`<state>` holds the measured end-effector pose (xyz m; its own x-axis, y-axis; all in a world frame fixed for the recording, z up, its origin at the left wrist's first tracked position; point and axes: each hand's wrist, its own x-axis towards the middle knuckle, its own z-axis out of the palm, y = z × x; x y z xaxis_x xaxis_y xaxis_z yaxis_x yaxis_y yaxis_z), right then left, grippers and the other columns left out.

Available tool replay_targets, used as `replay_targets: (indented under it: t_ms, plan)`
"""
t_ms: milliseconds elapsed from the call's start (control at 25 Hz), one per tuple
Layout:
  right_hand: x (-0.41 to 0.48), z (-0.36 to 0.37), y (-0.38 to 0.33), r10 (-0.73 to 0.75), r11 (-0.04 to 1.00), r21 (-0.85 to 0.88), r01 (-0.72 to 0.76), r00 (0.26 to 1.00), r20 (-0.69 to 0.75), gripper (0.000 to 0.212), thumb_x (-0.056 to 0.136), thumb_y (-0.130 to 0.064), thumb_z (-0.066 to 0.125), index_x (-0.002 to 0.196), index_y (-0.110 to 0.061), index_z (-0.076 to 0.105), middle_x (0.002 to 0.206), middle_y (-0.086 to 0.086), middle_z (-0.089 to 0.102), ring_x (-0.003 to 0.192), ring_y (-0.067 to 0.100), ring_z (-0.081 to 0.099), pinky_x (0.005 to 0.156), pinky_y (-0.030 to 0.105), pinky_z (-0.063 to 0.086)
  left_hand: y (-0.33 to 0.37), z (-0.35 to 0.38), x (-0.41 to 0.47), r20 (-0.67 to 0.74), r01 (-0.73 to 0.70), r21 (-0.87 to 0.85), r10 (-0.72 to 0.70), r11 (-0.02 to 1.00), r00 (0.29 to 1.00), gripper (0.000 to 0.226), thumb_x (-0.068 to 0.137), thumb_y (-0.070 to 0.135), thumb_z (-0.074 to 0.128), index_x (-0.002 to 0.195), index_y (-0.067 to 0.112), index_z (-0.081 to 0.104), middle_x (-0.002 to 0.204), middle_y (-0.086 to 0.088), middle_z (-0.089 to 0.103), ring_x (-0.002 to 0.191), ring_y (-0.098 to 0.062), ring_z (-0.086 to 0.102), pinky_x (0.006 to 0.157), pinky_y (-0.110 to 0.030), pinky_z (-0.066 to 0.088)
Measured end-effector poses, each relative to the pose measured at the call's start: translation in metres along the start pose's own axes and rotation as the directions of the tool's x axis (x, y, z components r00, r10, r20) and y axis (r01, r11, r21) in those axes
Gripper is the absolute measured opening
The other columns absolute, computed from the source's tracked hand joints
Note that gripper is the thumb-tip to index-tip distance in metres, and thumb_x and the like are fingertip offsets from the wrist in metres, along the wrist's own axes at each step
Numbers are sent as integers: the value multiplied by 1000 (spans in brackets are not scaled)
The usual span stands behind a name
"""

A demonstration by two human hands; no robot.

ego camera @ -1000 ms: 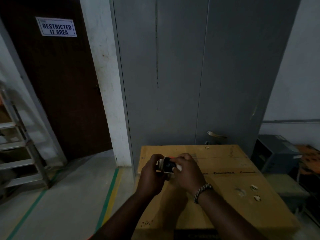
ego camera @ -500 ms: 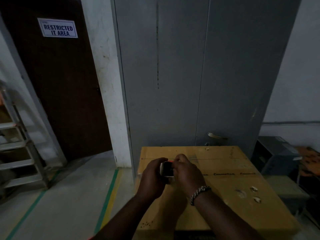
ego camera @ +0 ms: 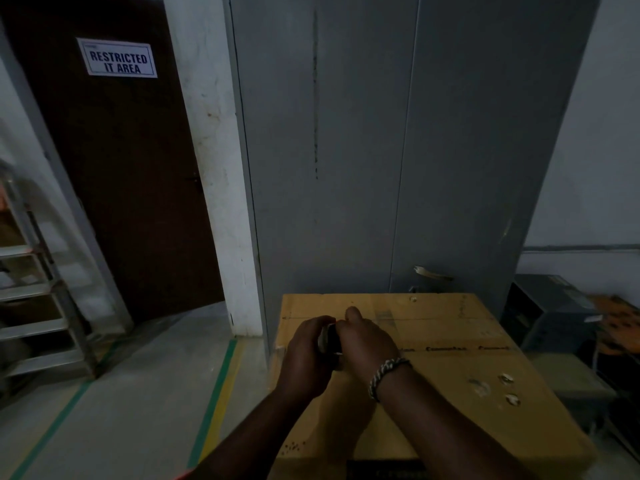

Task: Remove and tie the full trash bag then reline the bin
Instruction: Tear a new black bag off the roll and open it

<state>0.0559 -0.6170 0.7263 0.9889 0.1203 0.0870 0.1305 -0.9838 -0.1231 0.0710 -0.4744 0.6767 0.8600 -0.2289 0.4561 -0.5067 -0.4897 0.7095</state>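
A grey cabinet stands at twelve o'clock, a cardboard box below. Over it, left hand and right hand have closed tighter around a small dark object. No bin or bag visible; task unstarted.

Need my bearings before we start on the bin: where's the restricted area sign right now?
The sign is in the upper left of the head view, fixed high on the dark brown door, left of the white pillar and the grey cabinet.
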Motion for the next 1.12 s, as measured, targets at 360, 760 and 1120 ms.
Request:
replay_targets:
  t_ms: [360,760,1120]
  plan:
    - [-12,-8,2,-131,991,-2,134,973,-192,37,85,-32,77,118,-19,66,139,0,48,124,25,50,91,40,55,6,-6,-6,30,-20,13,20,1000,999,53,82,25,81,127,29,53,122,15,62,107,3,61,87,-21,56]
    - [-29,-29,-6,-160,987,-29,160,931,-329,8,86,-26,68,93,-29,71,101,-10,63,101,19,55,85,35,49,24,-7,-5,44,-136,221,130,966,991,36,90,24,70,124,22,59,120,6,56,93,-7,58,76,-24,55]
    - [-34,-56,10,103,873,485,62,946,-306,27,89,3,60,90,-21,72,90,-3,71,83,12,65,66,24,56,-3,-8,-31,128,-125,326,87,937,988,64,85,19,73,142,24,44,138,6,45,111,-6,54,85,-12,48]
